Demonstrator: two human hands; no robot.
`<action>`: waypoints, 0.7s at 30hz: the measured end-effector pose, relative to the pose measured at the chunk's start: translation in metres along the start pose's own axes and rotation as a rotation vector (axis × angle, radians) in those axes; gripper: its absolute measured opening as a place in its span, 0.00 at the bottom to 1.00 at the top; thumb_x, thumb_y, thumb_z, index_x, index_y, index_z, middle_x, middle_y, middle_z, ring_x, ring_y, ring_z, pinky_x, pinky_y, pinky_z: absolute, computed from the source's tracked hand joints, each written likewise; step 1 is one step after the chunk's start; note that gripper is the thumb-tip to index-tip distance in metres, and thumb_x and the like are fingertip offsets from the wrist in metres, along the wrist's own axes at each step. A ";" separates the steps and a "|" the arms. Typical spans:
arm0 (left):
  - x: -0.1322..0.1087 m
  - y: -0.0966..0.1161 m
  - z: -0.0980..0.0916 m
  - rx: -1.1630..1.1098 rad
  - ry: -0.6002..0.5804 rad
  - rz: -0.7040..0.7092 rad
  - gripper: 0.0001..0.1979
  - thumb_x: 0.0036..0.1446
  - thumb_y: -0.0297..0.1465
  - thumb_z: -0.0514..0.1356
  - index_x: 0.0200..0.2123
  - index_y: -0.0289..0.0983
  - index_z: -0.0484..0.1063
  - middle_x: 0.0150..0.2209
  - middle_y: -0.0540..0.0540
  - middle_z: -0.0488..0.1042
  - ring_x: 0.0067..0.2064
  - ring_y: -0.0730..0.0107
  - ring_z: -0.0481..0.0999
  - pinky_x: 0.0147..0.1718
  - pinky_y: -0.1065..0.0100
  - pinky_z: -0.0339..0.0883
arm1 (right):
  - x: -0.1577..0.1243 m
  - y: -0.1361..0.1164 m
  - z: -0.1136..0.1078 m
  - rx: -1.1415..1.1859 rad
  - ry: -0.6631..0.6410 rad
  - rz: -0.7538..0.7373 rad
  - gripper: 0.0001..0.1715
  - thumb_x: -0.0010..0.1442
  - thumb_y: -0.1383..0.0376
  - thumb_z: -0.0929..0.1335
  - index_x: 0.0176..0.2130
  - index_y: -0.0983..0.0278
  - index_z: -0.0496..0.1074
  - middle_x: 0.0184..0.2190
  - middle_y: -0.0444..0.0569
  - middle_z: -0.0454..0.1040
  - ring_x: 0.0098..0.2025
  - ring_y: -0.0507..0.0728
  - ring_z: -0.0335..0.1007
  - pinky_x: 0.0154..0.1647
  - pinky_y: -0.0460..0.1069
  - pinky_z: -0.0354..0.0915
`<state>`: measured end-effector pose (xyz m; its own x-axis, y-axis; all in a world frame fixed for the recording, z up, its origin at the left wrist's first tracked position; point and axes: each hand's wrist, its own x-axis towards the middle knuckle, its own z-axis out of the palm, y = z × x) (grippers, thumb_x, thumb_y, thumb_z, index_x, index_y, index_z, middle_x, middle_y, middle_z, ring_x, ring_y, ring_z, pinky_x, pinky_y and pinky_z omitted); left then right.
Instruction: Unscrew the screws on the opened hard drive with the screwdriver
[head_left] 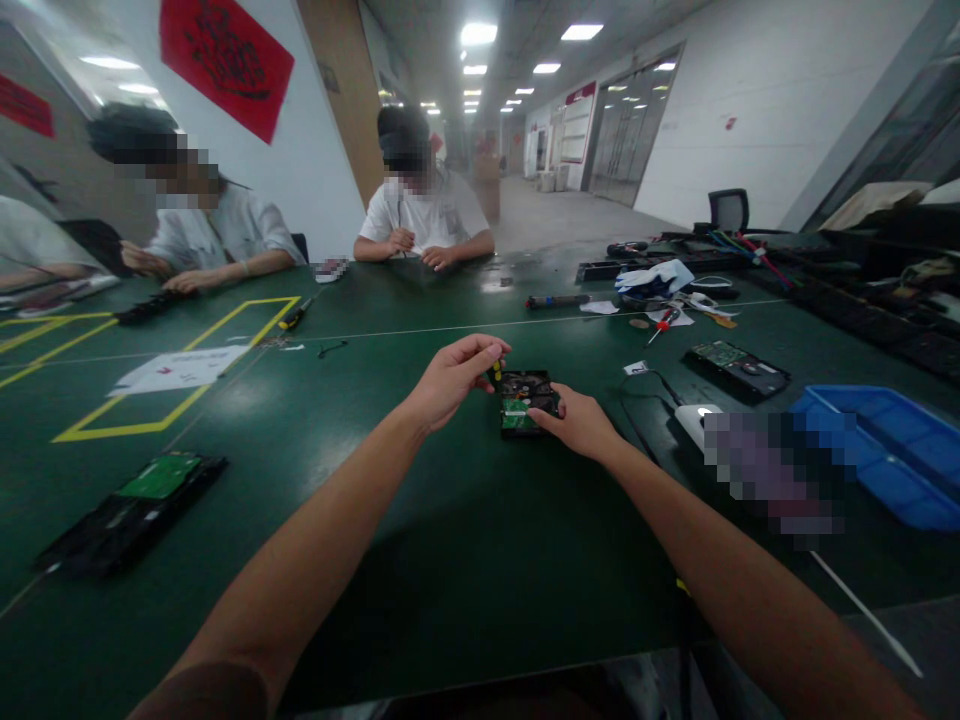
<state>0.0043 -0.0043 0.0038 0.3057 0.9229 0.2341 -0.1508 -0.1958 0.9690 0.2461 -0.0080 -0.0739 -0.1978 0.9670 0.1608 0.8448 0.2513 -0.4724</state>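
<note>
A black hard drive point(525, 392) with a green circuit board lies flat on the dark green table point(450, 520) in front of me. My left hand point(454, 378) is closed around a small yellow-handled screwdriver point(496, 372), held upright over the drive's left edge. My right hand point(577, 420) rests on the drive's right side, with the fingers pressed on its top.
Another hard drive point(139, 505) lies near left, and a third point(739, 366) at right beside a blue tray point(889, 450). A white sheet point(180, 368) sits inside yellow tape lines. Tools and cables point(675, 290) clutter the far right. Two people point(424, 215) sit across the table.
</note>
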 end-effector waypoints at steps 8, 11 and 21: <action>-0.003 0.004 0.001 -0.066 -0.032 -0.016 0.12 0.62 0.35 0.63 0.48 0.40 0.78 0.42 0.43 0.76 0.43 0.66 0.76 0.31 0.71 0.68 | -0.001 0.000 -0.001 0.005 0.001 -0.007 0.31 0.64 0.47 0.70 0.58 0.63 0.72 0.36 0.51 0.78 0.38 0.59 0.74 0.36 0.49 0.61; -0.003 0.005 0.002 -0.139 -0.043 -0.036 0.11 0.62 0.33 0.61 0.47 0.38 0.74 0.44 0.42 0.77 0.45 0.62 0.78 0.29 0.70 0.68 | -0.001 -0.001 -0.002 0.006 0.005 -0.013 0.31 0.64 0.47 0.70 0.57 0.64 0.72 0.36 0.51 0.78 0.38 0.59 0.74 0.36 0.49 0.61; 0.001 0.002 0.001 -0.183 -0.013 -0.053 0.08 0.62 0.33 0.60 0.42 0.36 0.74 0.42 0.40 0.77 0.45 0.61 0.78 0.32 0.66 0.72 | 0.000 0.001 0.000 0.019 -0.005 0.005 0.32 0.65 0.46 0.69 0.58 0.64 0.71 0.36 0.51 0.78 0.39 0.59 0.74 0.36 0.49 0.61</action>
<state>0.0052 -0.0043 0.0059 0.3292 0.9259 0.1854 -0.3021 -0.0828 0.9497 0.2471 -0.0079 -0.0741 -0.1959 0.9685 0.1534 0.8362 0.2467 -0.4898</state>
